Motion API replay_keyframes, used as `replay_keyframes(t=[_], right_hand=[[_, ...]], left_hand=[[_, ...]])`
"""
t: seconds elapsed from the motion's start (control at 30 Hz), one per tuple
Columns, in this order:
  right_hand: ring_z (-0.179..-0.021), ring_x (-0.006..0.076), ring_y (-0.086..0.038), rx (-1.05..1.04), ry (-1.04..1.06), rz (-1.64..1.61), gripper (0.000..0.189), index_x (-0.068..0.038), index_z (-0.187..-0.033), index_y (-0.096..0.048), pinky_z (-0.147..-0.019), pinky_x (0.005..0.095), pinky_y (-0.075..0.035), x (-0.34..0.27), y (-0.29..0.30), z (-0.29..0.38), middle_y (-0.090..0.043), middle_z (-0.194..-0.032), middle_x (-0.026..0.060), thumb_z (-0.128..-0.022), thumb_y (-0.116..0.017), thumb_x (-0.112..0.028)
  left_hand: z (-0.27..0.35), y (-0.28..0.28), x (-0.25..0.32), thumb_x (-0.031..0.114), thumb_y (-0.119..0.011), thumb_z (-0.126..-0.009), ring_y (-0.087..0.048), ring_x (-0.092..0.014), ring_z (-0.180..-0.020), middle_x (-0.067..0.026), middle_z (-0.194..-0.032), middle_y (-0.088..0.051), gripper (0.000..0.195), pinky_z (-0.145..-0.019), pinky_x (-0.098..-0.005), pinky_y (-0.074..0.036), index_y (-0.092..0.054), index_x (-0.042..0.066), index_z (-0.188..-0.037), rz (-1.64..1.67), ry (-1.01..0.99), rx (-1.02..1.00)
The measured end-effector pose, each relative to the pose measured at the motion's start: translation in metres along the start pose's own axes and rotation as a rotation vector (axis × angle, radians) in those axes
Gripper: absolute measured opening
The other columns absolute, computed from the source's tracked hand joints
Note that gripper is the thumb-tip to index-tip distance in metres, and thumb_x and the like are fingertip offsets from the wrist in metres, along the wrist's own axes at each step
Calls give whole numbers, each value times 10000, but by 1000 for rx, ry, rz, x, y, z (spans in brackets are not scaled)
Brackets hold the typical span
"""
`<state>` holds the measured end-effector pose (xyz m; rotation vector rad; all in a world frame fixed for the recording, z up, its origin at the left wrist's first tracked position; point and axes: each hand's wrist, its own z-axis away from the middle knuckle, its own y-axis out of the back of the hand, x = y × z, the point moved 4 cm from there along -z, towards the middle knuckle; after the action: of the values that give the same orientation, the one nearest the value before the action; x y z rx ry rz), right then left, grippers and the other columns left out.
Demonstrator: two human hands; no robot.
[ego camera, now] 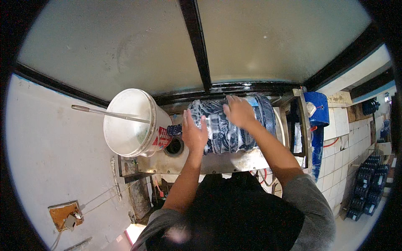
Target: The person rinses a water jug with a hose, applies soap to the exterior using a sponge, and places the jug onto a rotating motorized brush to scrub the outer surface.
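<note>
A large blue plastic water-cooler bottle [220,125] lies on its side on a metal sink counter [194,164], coated in white soap suds. Its neck [174,130] points left, and a light-blue label [252,102] shows near its base. My left hand [194,131] rests against the bottle's shoulder, thumb apart from the fingers. Across the upper side of the body lies my right hand [239,113], slightly blurred, with its fingertips on the ribbed wall. Whether anything is under the right palm is hidden.
Left of the bottle stands a white plastic bucket [125,125] with a metal-handled tool [110,114] leaning in it. Beside its base is a round dark hole [174,146]. A blue plastic container [315,108] adjoins the counter's right end. Several dark bottles [367,185] are stacked far right.
</note>
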<state>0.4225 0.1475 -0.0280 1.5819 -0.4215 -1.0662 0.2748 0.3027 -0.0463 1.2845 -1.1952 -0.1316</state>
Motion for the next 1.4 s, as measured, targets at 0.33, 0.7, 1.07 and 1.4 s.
replay_keyframes(t=[0.33,0.7,1.07,1.4], right_hand=[[-1196,474,-606,192,-417,12,438,-42,-1274,-607,-984,580,-504,104,59,49,-618,-1295,233,-941,-607,-327],[-1191,449,-655,-6,-754,-314,901,44,-1194,-716,-1009,491,-510,152,64,66,-668,-1213,359,-846,-582,-775],[-1422,481,-401,552,-102,-464,918,124,-1523,-289,-1211,516,-288,157,-86,187,-410,-1499,355,-891,-766,-338],[-1458,485,-364,290,-140,138,468,-55,-1361,-656,-1188,560,-320,112,51,29,-473,-1561,200,-1063,-436,-341]], left_hand=[[53,4,-28,315,-717,-911,-346,-479,-1474,-309,-1605,-329,881,-1220,-515,-283,-266,-16,-1591,156,-365,-173],[-44,-58,-108,916,-265,-887,-57,-351,-1595,-154,-1738,-62,1093,-1276,-541,-84,-172,163,-1674,266,586,-942],[-96,-38,-66,684,-582,-922,-487,-362,-1419,-220,-1512,-534,934,-1186,-412,-341,-455,-20,-1522,454,173,-594],[-52,-24,-39,601,-689,-866,-588,-458,-1281,-328,-1375,-600,895,-1089,-484,-455,-505,-31,-1473,-1,159,-142]])
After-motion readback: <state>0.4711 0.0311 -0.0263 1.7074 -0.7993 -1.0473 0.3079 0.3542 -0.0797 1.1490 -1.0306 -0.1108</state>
